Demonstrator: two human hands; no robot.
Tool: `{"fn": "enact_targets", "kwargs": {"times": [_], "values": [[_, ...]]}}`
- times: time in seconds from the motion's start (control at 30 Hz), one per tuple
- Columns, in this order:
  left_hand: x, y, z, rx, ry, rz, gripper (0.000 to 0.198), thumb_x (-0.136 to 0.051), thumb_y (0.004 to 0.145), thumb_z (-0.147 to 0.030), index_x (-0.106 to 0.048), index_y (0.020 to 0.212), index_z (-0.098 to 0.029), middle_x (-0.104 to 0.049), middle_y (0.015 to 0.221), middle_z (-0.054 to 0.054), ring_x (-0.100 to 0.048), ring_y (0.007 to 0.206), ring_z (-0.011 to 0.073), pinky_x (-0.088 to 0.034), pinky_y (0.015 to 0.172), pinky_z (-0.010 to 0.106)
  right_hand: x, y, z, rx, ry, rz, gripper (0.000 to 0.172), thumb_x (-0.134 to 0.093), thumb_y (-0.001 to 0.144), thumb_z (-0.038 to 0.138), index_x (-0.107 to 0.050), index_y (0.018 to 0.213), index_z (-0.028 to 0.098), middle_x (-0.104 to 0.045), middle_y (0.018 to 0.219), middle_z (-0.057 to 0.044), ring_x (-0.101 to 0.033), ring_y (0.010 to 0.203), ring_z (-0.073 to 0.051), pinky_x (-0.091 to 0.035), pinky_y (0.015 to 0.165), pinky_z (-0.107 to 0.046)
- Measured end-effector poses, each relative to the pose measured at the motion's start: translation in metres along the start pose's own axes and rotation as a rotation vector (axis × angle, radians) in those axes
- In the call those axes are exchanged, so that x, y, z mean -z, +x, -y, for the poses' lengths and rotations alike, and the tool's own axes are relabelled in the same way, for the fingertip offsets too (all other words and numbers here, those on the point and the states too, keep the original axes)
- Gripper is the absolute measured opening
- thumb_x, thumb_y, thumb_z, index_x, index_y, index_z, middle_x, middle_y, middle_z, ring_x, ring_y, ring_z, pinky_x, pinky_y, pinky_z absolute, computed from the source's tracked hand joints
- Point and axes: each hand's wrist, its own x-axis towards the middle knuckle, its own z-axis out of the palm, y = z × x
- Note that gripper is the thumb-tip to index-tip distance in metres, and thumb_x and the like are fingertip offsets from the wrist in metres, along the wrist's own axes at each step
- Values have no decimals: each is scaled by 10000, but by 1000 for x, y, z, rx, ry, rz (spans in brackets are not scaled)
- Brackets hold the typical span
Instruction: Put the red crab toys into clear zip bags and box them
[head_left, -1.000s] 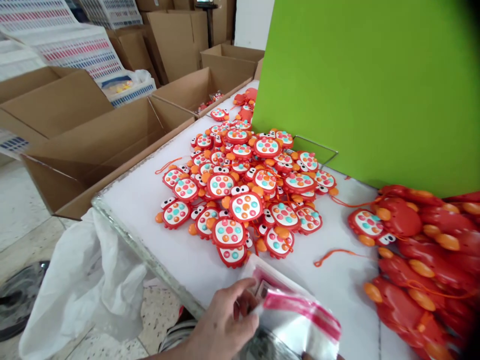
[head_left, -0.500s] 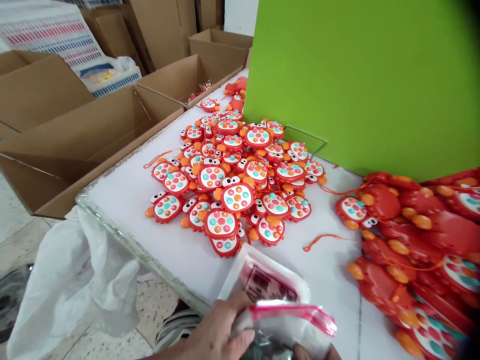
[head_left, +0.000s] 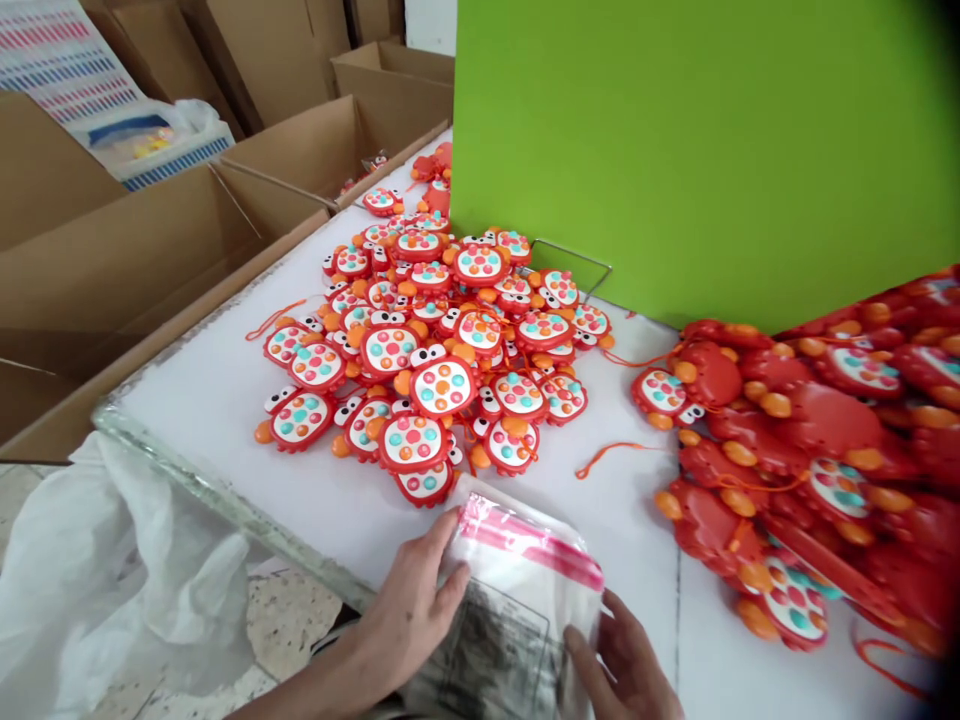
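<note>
In front of me is a clear plastic zip bag [head_left: 517, 610] with a pink strip across its top and dark printing on it. My left hand [head_left: 412, 605] grips its left edge, thumb on top and fingers behind. At the right edge, my right hand [head_left: 622, 660] pinches the bag with the thumb over the front. Behind the bag's top a pale plastic edge shows, mostly covered. Just beyond lies a pile of red crab-shaped toys [head_left: 442, 385] with white faces and coloured bumps. Orange cords hang from some of them.
A second heap of red toys [head_left: 795, 420] lies to the right. A large green panel [head_left: 675, 150] stands behind on the white table [head_left: 210, 400]. Open cardboard boxes [head_left: 150, 220] line the left side. White plastic sheeting [head_left: 150, 570] hangs by the table's near-left edge.
The zip bag has come up and flattened out over the printed packet, pink strip now turned toward the toys. My right hand has come into fuller view. The whole view has shifted slightly.
</note>
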Motion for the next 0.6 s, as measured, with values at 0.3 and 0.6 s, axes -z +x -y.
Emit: {"fn": "enact_targets", "kwargs": {"times": [0.3, 0.6], "values": [[10, -17, 11, -100, 56, -119, 521, -448, 878, -291, -367, 1370, -143, -440, 1396, 174, -451, 1262, 286, -391, 1040, 441, 20, 1, 18, -118, -56, 113, 631, -740, 617, 523, -612, 1108, 147, -693, 1059, -101, -650, 964, -272, -557, 761, -277], [12, -21, 13, -57, 2, -65, 474, -462, 880, -330, -417, 1326, -175, -498, 1311, 157, -512, 1160, 280, -429, 983, 441, 21, 0, 28, -198, -38, 197, 595, -751, 616, 498, -615, 1085, 158, -703, 1074, -91, -627, 1041, -273, -546, 804, -269]]}}
